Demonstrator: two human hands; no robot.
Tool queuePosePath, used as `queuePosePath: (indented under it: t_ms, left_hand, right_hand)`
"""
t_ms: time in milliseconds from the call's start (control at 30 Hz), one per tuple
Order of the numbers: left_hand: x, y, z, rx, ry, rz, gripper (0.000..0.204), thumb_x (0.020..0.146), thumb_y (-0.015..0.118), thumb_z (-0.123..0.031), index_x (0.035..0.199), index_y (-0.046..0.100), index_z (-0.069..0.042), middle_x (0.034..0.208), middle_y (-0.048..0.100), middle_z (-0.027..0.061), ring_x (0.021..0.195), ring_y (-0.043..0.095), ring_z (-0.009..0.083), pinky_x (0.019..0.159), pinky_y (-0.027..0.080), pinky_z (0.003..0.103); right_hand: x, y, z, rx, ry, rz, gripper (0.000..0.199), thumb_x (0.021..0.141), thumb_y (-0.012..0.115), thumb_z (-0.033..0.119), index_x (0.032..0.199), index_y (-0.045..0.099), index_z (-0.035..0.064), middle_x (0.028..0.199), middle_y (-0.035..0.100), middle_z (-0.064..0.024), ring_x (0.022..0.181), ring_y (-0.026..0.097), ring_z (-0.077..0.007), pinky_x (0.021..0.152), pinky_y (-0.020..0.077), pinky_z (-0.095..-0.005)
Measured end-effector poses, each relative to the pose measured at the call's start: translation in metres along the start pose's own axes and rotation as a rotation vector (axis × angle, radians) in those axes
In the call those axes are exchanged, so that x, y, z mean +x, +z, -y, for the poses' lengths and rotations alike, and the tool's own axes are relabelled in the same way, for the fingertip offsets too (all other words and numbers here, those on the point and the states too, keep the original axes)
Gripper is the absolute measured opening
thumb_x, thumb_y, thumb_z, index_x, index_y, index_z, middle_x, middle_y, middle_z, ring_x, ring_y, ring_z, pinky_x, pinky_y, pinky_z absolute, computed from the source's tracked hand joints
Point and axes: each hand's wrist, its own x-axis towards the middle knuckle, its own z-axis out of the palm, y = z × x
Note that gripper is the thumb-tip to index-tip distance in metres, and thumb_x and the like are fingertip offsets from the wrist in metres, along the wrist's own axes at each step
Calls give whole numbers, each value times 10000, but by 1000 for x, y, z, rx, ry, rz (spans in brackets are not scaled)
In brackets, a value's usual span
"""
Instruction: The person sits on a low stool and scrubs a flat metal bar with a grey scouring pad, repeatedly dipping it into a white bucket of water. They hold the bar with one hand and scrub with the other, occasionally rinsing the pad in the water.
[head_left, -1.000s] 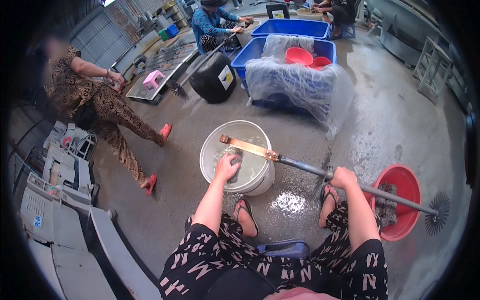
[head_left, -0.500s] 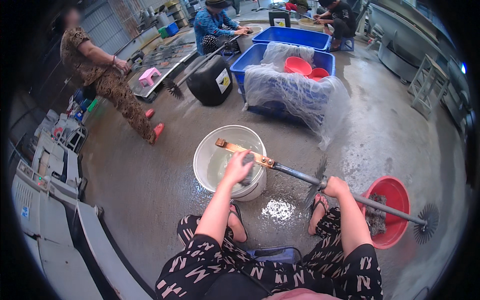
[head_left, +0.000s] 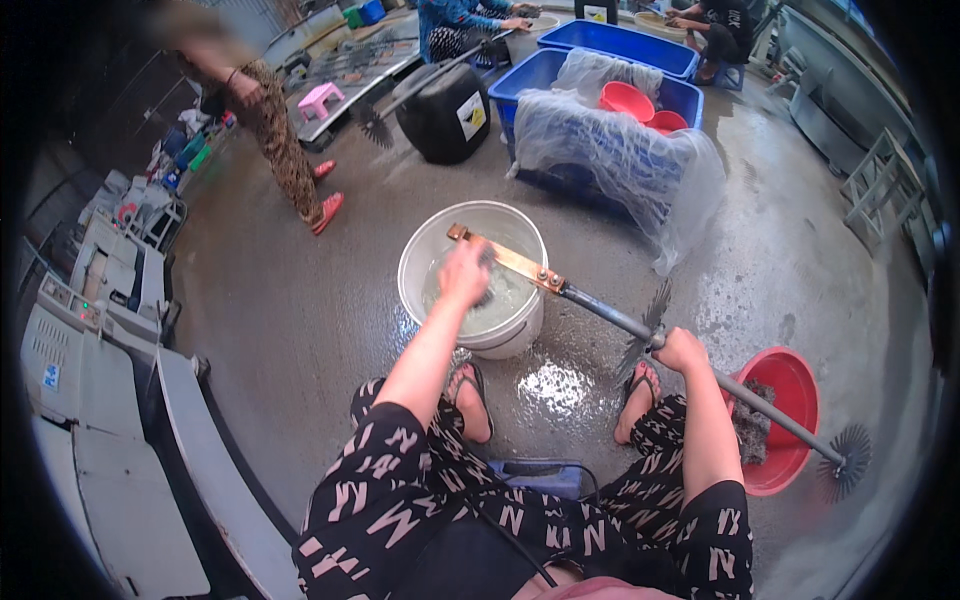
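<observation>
Wet concrete floor (head_left: 300, 320), workshop yard. Long metal rod (head_left: 640, 325) with brass-coloured flat end lies across white bucket (head_left: 420, 262); looks stiff, heavyish, likely slippery wet, best held mid-shaft. Right hand (head_left: 680, 350) grip closed round shaft. Left hand (head_left: 465, 272) over bucket water, touching flat end; fingers' closure unclear.

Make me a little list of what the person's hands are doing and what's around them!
Left hand: over the white bucket, rubbing the brass end of a long metal rod
Right hand: gripping the rod mid-way
Rod's far end: round wire brush
Red basin: under the rod, at right
Floor: wet concrete
Behind: blue tubs, black jerrycan
</observation>
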Motion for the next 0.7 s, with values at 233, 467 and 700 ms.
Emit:
queuePosePath:
  t_ms: [233,467,700]
  left_hand:
    - [-21,14,-26,-129,69,76,414,809,662,-196,1215,599,-242,1130,554,78,1094,544,297,924,462,417]
    - [3,5,25,-24,-116,-175,485,752,683,-112,1208,609,-259,1093,559,68,1044,550,293,864,483,418]
    - [-3,53,77,-15,-111,-37,567,706,720,-140,1243,548,-192,1221,519,150,1139,517,352,937,455,429]
  right_hand:
    - [-3,-4,-1,-12,6,-5,403,686,712,319,973,701,37,1030,671,-198,982,646,-342,864,512,-428]
    - [-6,-7,8,-14,-11,-45,390,678,708,304,973,704,49,1006,672,-204,964,648,-345,861,512,-427]
    - [-6,-8,7,-12,29,-16,391,688,701,310,968,700,36,1024,667,-210,974,645,-348,861,512,-424]
